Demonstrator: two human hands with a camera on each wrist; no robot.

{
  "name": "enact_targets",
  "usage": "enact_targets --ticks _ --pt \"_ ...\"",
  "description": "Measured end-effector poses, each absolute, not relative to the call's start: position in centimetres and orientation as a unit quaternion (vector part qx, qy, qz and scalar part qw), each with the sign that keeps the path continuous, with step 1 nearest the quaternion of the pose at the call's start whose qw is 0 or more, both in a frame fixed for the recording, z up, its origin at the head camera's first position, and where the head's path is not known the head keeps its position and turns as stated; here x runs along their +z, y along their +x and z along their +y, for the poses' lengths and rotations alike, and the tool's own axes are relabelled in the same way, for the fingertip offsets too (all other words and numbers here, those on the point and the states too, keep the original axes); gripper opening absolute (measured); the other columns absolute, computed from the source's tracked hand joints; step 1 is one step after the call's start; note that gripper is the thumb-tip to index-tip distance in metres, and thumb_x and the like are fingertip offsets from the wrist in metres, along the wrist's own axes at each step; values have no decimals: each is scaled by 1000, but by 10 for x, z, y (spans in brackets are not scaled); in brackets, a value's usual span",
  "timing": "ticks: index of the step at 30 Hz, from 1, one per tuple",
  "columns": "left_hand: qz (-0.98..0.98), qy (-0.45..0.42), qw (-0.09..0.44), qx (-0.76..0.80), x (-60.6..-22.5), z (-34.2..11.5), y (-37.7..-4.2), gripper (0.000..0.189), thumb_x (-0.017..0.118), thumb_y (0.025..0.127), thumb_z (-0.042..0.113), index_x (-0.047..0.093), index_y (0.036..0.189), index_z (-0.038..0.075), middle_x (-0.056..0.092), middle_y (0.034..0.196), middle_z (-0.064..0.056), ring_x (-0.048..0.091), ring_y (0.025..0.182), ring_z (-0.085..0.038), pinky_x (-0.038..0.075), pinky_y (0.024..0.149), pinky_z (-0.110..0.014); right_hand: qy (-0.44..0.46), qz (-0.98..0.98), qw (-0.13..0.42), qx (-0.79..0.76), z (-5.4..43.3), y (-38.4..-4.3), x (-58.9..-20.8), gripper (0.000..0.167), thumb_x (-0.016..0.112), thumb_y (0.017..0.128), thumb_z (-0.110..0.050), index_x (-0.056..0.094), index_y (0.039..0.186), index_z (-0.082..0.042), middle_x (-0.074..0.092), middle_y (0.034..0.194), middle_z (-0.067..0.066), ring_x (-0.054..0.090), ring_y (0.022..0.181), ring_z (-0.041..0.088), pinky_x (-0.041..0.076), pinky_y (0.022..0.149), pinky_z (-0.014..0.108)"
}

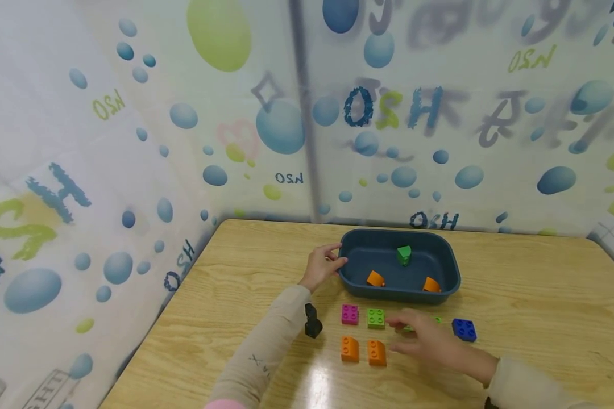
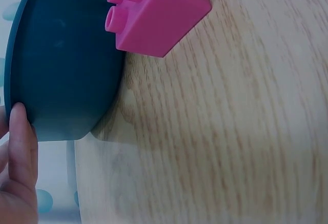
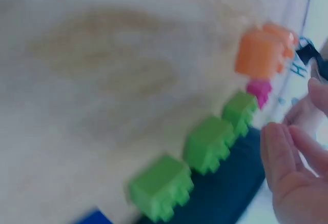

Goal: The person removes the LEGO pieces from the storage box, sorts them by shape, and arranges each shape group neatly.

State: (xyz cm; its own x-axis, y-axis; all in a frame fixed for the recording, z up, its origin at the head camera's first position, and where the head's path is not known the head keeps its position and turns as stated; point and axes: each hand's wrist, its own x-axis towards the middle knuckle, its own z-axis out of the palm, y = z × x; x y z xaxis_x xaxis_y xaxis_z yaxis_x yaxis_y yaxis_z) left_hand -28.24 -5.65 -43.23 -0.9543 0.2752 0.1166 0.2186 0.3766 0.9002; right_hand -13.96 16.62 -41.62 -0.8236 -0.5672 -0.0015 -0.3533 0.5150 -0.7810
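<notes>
My left hand (image 1: 321, 266) pinches the left rim of a dark blue plastic bin (image 2: 61, 55), its fingertips at the rim in the left wrist view. Inside the bin lie a green block (image 1: 403, 255) and two orange curved blocks, one on the left (image 1: 375, 279) and one on the right (image 1: 431, 284). Above the row of toy bricks hovers my right hand (image 1: 430, 343), fingers extended and nothing held. It partly hides green bricks (image 3: 209, 144) in the head view. A lime green brick (image 1: 376, 318) is just left of its fingertips.
In front of the bin, a magenta brick (image 1: 350, 314) and a blue brick (image 1: 464, 329) stand at the row's ends. Two orange bricks, left (image 1: 349, 349) and right (image 1: 376, 353), lie nearer. A black device (image 1: 312, 321) is beside the left sleeve. Patterned curtains back the wooden table (image 1: 532, 295).
</notes>
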Motion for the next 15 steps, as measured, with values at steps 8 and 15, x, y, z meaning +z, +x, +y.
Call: enact_targets --ticks 8,15 --pt "827 152 26 541 -432 -57 -282 43 63 81 7 52 122 0 57 71 -10 59 62 -39 53 56 -44 -306 872 10 -382 182 -163 -389 33 67 79 -15 59 105 3 59 93 11 60 79 16 52 65 20" --pt "830 148 26 537 -433 -56 -282 42 64 81 7 53 122 1 57 71 -10 59 62 -39 53 57 -44 -326 877 -42 -351 198 -196 -381 27 66 79 -11 61 103 1 61 92 7 59 77 12 52 63 20"
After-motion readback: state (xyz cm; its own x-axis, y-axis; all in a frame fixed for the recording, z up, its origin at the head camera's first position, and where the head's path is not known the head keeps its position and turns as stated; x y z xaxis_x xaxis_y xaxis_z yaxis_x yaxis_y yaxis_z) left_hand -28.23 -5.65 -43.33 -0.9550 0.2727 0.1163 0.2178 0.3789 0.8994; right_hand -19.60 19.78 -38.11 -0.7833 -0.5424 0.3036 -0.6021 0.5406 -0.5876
